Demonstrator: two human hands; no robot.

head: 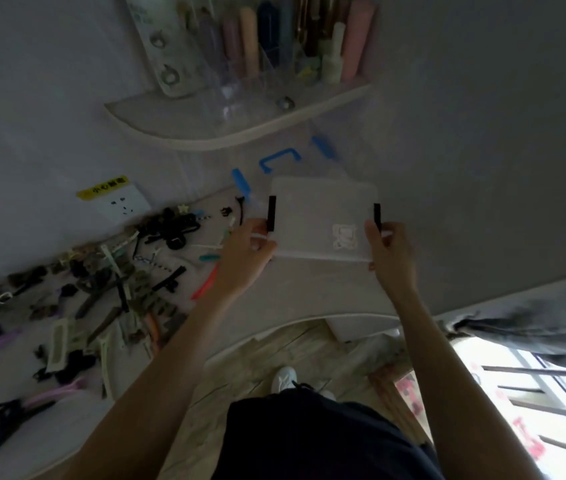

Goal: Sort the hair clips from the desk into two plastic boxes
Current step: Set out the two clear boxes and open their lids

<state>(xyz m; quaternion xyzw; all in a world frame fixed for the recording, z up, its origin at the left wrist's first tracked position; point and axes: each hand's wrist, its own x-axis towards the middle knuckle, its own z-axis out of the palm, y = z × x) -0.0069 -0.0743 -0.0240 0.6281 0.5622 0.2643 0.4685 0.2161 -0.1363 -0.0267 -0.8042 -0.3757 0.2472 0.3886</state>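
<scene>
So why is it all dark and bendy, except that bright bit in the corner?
In the head view, the window at lower right glares white while the desk stays dim; the wide lens curves the shelf edge; the hair clips look soft, and the box both hands hold is hazy.

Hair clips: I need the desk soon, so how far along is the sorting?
Nothing looks sorted yet. The hair clips lie spread over the desk. The left hand and right hand grip the white box by its black latches. All the sorting remains.
</scene>
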